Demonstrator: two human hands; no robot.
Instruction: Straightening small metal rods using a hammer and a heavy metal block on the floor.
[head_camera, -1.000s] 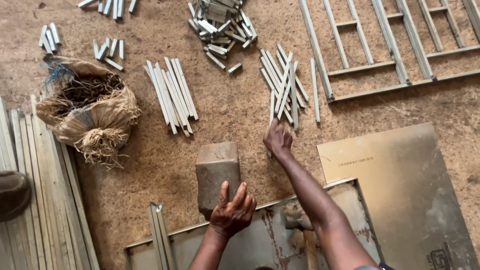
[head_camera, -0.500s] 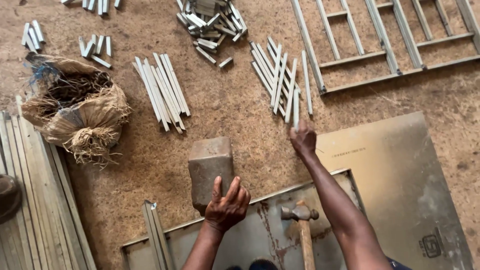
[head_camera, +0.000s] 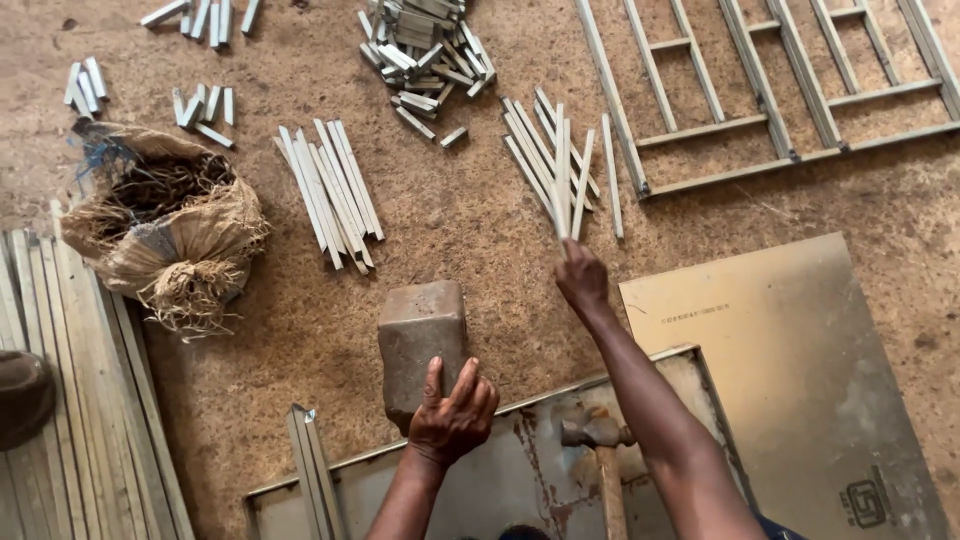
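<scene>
Metal strips (head_camera: 562, 165) lie fanned on the dirt floor beyond the stone block (head_camera: 420, 335); the right hand (head_camera: 582, 280) pinches one strip's near end, picking it out, while the left hand (head_camera: 452, 415) rests open-fingered on the block. A hammer (head_camera: 598, 440) lies right of the block.

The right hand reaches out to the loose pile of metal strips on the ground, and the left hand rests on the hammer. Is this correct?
Not quite. The head view shows the left hand resting on the stone block, not on the hammer, which lies untouched on the metal sheet between the arms. The right hand does reach out to the loose pile of metal strips.
</scene>
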